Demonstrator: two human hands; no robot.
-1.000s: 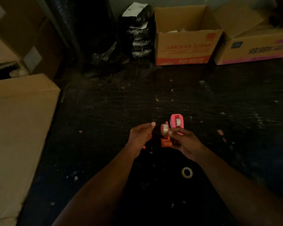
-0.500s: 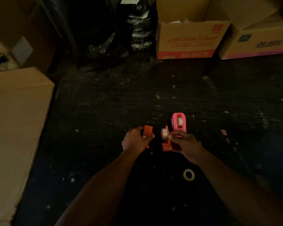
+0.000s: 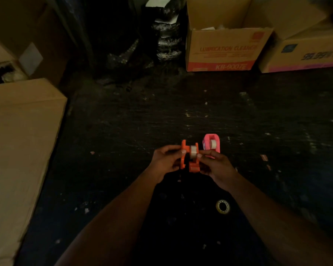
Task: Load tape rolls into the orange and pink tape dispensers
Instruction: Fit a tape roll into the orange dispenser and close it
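Change: since half a second ago the left hand (image 3: 164, 160) has carried the loose orange plastic side piece (image 3: 183, 156) across, and it now stands just beside the roll.
Left grip: fingers closed on that side piece.
Right grip: the right hand (image 3: 214, 166) pinches the orange plastic tape dispenser body (image 3: 194, 164), with a small white tape roll (image 3: 193, 151) seated on it.
Pink dispenser: the pink plastic tape dispenser (image 3: 211, 145) stands on the dark scuffed floor (image 3: 258, 121) just behind the right hand, a roll already inside.
Spare: a clear tape ring (image 3: 222, 206) lies apart, nearer the person.
Meaning: closing the orange shell looks like the last step; in this dim light I cannot tell whether the halves already touch.
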